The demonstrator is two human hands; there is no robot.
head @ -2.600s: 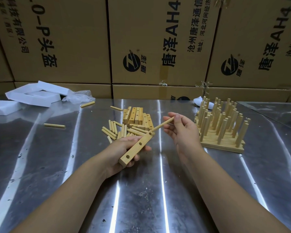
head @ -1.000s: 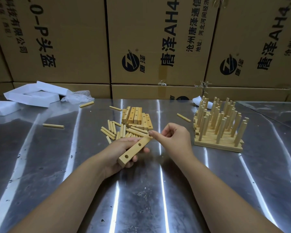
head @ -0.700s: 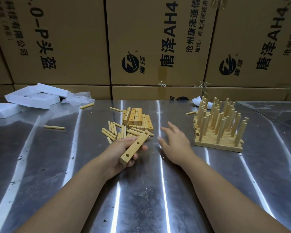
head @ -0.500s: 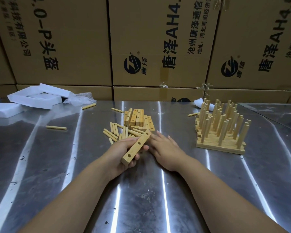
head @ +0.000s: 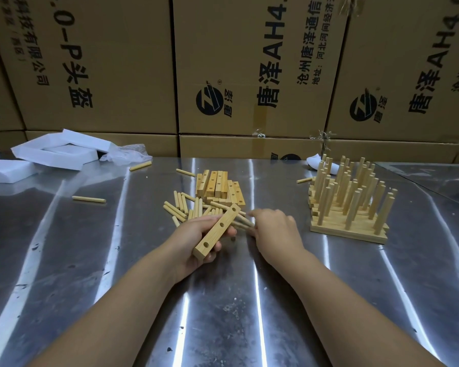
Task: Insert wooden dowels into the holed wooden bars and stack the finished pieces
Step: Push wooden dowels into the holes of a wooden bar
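Note:
My left hand (head: pixel 196 234) grips a wooden bar (head: pixel 217 230) with three empty holes, tilted up toward the far right. My right hand (head: pixel 273 229) lies palm down just right of it, fingers curled around a dowel (head: pixel 243 223) at the near edge of the loose dowel pile (head: pixel 182 207). Behind the pile lies a heap of holed bars (head: pixel 217 185). At the right stands the stack of finished pieces (head: pixel 347 207), dowels pointing up.
Stray dowels lie on the metal table (head: pixel 223 300): one at the left (head: pixel 88 199), one further back (head: pixel 140 165), one behind the pile (head: pixel 185 172), one beside the stack (head: pixel 304 180). White foam pieces (head: pixel 56 152) and plastic wrap (head: pixel 127 154) sit at the back left. Cardboard boxes (head: pixel 249 70) wall the rear.
My right hand let go of the dowel it held at the bar's end; that dowel rolled off toward the stack. The hand then dropped to the pile and closed on another dowel. The left hand kept the bar.

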